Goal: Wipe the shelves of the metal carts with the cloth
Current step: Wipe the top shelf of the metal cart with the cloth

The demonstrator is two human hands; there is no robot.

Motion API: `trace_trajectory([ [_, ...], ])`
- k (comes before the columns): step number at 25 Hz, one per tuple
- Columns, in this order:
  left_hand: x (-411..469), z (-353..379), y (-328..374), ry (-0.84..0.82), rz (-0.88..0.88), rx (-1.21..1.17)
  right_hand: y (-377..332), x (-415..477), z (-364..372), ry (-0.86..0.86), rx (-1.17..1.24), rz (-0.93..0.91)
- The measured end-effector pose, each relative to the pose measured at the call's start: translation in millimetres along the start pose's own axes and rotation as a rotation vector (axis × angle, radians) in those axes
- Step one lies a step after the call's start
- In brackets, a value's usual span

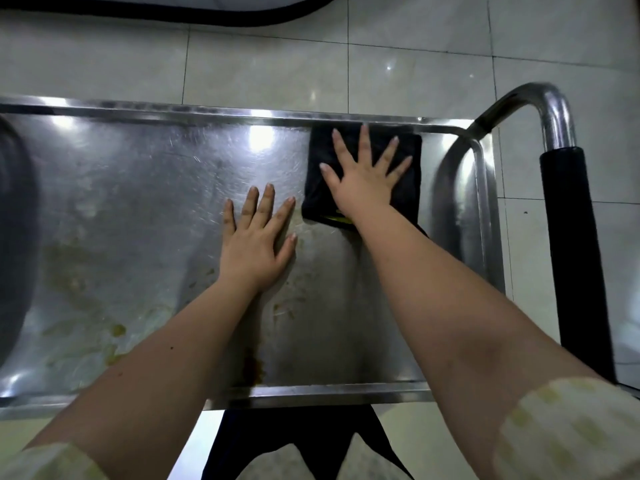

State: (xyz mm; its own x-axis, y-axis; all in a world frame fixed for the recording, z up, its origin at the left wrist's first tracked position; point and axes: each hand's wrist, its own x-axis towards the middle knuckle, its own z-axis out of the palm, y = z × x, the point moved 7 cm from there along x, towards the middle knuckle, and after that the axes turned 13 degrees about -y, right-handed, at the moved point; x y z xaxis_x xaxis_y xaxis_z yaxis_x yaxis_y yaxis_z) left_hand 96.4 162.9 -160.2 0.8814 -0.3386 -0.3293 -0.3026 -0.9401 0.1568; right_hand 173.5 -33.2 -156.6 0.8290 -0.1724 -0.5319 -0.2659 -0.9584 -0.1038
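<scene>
The top shelf [138,188] of a metal cart fills the middle of the head view, shiny steel with yellowish-brown smears across its left and near parts. A folded black cloth [408,188] lies flat at the shelf's far right, against the far rim. My right hand [363,178] presses flat on the cloth with fingers spread straight. My left hand [258,237] rests flat on the bare steel just left of the cloth, fingers straight.
The cart's curved steel handle [550,112] with a black grip [571,244] rises at the right. A dark blurred object [14,220] sits at the shelf's left end. Pale floor tiles [277,64] lie beyond the cart, and a dark-edged object [173,12] at the top.
</scene>
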Motion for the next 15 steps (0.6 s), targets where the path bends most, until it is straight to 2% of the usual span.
trace_trajectory([
  [2,0.0,-0.6,0.3,0.003,-0.001,-0.002,-5.2,0.7,-0.7,-0.009,-0.030,-0.066],
  [4,-0.3,-1.3,0.2,0.006,0.002,-0.012,18.8,-0.3,-4.7,0.012,-0.064,-0.081],
  [8,-0.4,-1.0,-0.1,-0.012,-0.005,-0.019,116.6,0.9,-23.4,0.026,-0.018,0.149],
  [10,-0.3,-1.4,-0.6,-0.018,-0.002,-0.017,131.9,-7.6,-20.1,0.004,-0.040,0.211],
  [12,-1.0,-1.1,-0.8,-0.024,0.002,-0.027,102.6,-17.1,-10.5,0.009,-0.056,0.142],
  [15,-1.3,-1.6,-0.1,-0.013,-0.016,-0.038,22.4,-48.4,25.1,0.010,-0.161,-0.133],
])
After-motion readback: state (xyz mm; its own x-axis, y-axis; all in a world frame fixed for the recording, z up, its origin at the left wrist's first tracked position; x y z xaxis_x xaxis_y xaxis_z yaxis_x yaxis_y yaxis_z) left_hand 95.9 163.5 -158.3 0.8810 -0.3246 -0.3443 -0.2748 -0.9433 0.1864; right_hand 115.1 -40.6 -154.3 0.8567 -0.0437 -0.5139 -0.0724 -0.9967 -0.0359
